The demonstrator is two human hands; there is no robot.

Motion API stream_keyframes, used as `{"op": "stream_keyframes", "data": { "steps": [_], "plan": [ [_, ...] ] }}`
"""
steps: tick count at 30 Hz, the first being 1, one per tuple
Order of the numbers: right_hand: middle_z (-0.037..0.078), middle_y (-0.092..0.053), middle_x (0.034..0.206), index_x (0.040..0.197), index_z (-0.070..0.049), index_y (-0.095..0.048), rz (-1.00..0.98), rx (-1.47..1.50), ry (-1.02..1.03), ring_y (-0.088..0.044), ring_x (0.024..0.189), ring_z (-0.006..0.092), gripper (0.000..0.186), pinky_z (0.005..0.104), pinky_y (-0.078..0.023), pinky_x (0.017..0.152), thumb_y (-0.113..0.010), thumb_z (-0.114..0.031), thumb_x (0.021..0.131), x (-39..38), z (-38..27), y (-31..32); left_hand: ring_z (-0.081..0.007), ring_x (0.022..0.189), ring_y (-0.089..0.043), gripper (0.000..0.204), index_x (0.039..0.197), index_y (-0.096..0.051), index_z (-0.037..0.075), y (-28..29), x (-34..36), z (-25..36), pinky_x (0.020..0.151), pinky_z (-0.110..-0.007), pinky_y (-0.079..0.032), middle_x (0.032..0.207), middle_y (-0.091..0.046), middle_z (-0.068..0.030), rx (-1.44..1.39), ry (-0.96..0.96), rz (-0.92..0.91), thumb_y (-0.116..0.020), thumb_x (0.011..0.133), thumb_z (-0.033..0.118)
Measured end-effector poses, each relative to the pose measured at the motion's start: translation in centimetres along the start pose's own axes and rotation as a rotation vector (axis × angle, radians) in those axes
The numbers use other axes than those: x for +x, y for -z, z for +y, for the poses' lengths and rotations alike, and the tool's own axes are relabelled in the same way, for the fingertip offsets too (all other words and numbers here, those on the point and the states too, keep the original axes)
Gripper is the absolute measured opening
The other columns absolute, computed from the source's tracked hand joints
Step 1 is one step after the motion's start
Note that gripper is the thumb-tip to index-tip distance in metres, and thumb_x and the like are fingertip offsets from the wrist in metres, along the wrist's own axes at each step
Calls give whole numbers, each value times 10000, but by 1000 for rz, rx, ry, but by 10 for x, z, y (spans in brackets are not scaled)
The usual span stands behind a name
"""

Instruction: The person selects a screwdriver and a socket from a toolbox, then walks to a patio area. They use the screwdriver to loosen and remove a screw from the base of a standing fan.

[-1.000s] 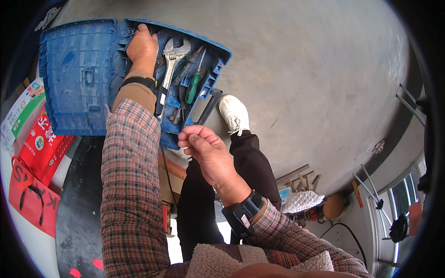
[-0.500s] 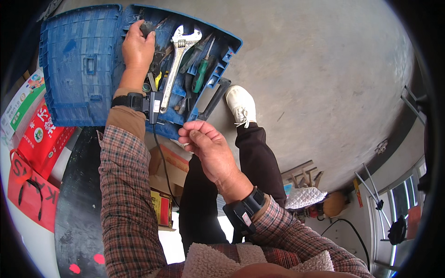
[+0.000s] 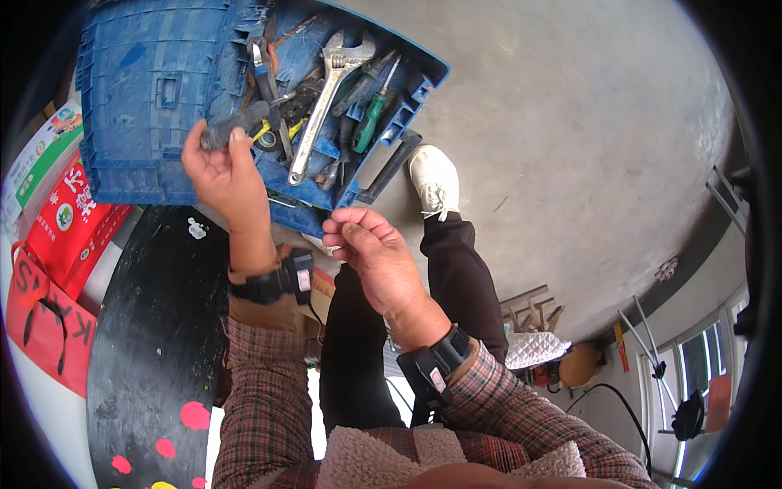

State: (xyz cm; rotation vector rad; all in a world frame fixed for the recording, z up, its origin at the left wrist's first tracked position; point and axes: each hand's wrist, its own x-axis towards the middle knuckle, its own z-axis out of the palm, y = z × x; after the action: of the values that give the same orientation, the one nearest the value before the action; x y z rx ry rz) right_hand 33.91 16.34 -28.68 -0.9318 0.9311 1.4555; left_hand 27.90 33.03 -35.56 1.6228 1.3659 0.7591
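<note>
My left hand [image 3: 230, 183] grips the dark grey handle of a screwdriver [image 3: 236, 126], its thumb and fingers around it. The short metal shaft points up and right over the open blue toolbox [image 3: 167, 49]. Beside it in the box lie pliers [image 3: 262, 69], a large adjustable wrench [image 3: 322, 110] and a green-handled screwdriver [image 3: 371, 122]. My right hand [image 3: 379, 265] hovers just off the box's near edge, thumb and fingers pressed together. Whatever it may pinch is too small or hidden to name.
A black board with pink spots [image 3: 151, 326] stretches along the left. Red bags [image 3: 69, 232] lie beside it. My white shoe [image 3: 434, 179] stands on the concrete floor [image 3: 570, 122] by the toolbox handle [image 3: 391, 167]. Wooden pieces [image 3: 533, 310] lie further right.
My left hand has drawn back toward me with the screwdriver, lifting it from the far part of the box. My right hand has hardly moved. The view has shifted slightly.
</note>
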Motion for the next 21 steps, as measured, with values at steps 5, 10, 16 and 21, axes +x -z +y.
{"op": "stream_keyframes", "data": {
  "steps": [5,10,16,21],
  "plan": [
    [60,-615,1074,1166,-42,-523,8,-13,55,-598,926,138,239,246,-468,776,-493,-131,946,-1,-1,-3,-132,769,-569,352,1205,-417,-11,32,-57,34,717,-272,-484,957,-572,-92,-313,432,89,-556,885,33],
    [65,-574,1183,1281,-80,-431,35,174,274,-568,1023,163,332,285,-440,867,-478,-149,959,0,-8,-3,-96,792,-508,293,1193,-476,41,50,-129,51,736,-256,-446,934,-559,-24,-682,771,104,-536,911,97],
    [58,-599,1119,1240,-104,-483,26,128,364,-565,1043,168,276,304,-431,897,-450,-180,977,-1,-12,8,-90,780,-521,311,1202,-472,39,53,-166,33,719,-246,-476,908,-551,-21,-801,951,30,-539,912,127],
    [59,-602,1106,1227,-100,-496,39,79,373,-571,1023,166,264,306,-428,902,-445,-180,981,0,-6,11,-89,785,-523,313,1211,-476,21,52,-173,22,716,-247,-480,914,-560,-37,-838,1065,45,-513,930,155]
  ]
}}
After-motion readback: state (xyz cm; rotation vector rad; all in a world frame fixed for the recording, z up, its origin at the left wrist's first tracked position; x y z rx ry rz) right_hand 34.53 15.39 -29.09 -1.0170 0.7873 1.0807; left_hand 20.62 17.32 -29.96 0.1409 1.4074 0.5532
